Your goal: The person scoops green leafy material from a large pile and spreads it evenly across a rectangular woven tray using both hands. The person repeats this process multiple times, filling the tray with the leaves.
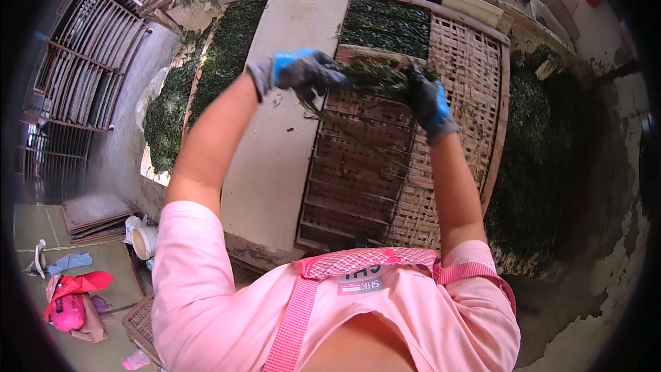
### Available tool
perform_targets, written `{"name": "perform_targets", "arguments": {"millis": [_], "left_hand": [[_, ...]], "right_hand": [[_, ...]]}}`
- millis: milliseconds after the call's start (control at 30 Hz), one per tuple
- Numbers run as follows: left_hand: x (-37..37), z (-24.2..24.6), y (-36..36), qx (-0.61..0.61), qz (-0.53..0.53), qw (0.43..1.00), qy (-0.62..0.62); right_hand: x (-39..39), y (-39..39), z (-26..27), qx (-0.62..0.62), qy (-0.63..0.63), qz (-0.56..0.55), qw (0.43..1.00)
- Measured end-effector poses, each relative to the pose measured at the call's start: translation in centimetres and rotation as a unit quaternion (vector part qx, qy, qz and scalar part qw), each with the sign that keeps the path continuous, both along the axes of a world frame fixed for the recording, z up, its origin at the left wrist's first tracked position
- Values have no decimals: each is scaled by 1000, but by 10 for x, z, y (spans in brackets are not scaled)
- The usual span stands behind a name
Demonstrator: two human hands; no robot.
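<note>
Both my hands wear black gloves with blue backs and grey cuffs. Between them, a bundle of dark green plant strands (376, 77) stretches sideways over a slatted wooden frame (356, 160). My left hand (310, 75) grips the bundle's left end, its fingers a little blurred. Loose strands (312, 109) trail below that hand. At the right end, the fingers of my right hand (426, 101) close around the strands. Beyond the bundle, a layer of the same greenery (387, 26) covers the frame's far section. A pale board (271, 165) lies left of the frame.
Woven bamboo matting (459, 77) lies to the right. Greenery is heaped on the right (537, 165) and left (224, 51). Barred metal racks (88, 62) stand at the far left. A white bucket (144, 242) and stacked boards (95, 214) are on the lower left.
</note>
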State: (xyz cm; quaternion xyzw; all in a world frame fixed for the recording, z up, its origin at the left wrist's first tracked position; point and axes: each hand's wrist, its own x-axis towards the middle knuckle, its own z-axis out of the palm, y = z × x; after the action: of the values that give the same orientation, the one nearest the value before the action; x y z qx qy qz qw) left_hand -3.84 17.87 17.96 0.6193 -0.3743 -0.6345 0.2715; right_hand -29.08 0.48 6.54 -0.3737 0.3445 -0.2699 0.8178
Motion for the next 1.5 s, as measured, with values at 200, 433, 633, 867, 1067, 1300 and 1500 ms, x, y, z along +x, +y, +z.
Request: {"name": "perform_targets", "arguments": {"millis": [200,433,633,867,1067,1300,1500], "left_hand": [[78,-91,-17,-247,190,713,-628],[-40,-174,-31,-322,144,624,-697],[-40,-169,-38,-283,112,595,-744],[-36,-168,-36,-199,123,611,-756],[-149,-97,-103,-506,170,687,-493],[-189,-174,-147,-380,198,689,-585],[-190,-175,-160,-400,166,679,-593]], "right_hand": [[59,-34,-128,-445,158,-89,877],[-13,-6,-48,-650,559,-8,515],[-67,-49,-126,-327,393,-244,824],[-83,-69,-13,187,77,-92,975],[-215,-58,-28,-243,313,-252,883],[-331,-128,-88,-395,440,-285,754],[-397,-164,-213,-455,721,34,522]]}}
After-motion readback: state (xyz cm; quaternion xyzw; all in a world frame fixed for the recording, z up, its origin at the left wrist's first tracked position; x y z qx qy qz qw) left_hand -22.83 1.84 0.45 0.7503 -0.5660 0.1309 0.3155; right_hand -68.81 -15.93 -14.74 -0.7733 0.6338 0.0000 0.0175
